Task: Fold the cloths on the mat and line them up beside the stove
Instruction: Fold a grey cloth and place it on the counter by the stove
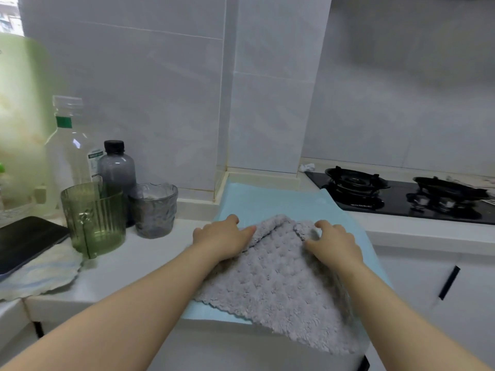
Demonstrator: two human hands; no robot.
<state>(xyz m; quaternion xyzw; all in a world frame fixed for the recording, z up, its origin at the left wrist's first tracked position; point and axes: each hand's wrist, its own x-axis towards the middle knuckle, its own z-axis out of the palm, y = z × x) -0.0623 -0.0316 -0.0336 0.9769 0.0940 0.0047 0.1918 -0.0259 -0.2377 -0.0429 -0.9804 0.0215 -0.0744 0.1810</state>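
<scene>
Fluffy grey cloth on smooth blue mat, overhanging counter front edge. Left hand flat, fingers spread; right hand pinching folded far edge.

Single head view, looking forward-down, close over counter.

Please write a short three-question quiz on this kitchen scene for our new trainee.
1. True or false: the grey cloth hangs partly over the counter's front edge.
2. What lies under the cloth? A) light blue mat B) wooden board C) metal tray
3. Which hand is nearer the stove?

Key:
1. True.
2. A.
3. The right hand; the left hand is on the side of the green cup.
</scene>
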